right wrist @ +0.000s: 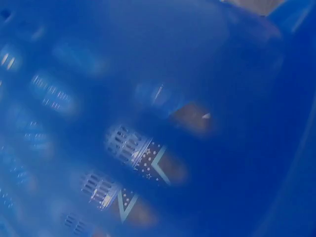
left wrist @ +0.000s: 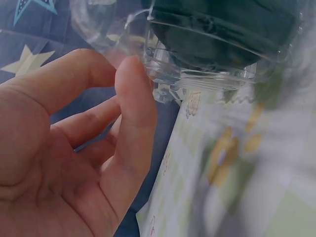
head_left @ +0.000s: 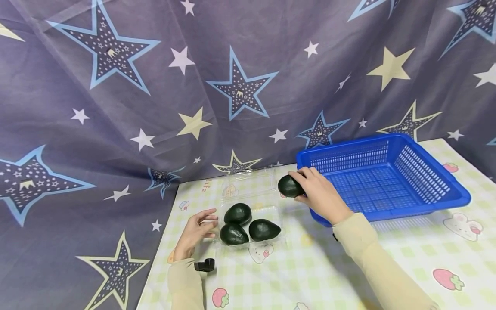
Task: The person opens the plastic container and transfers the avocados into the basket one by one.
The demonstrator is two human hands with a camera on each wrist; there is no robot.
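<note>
My right hand [head_left: 320, 193] grips a dark green avocado [head_left: 290, 186] in the air, just left of the blue basket's near-left rim. Three more avocados [head_left: 265, 230] lie in a clear plastic clamshell box [head_left: 267, 212], whose lid [head_left: 248, 183] is folded back toward the curtain. Beside the box's left edge is my left hand [head_left: 195, 230], its fingers loosely bent. The left wrist view has the thumb [left wrist: 134, 113] close to the transparent box edge [left wrist: 207, 81]; whether it touches is unclear. Blue plastic fills the right wrist view, hiding the right hand and its avocado there.
A blue perforated basket [head_left: 387, 213] stands on the right of the table, with its interior bare. A checked tablecloth [head_left: 310, 275] printed with strawberries and rabbits covers the table. Behind hangs a dark curtain [head_left: 271, 51] with stars.
</note>
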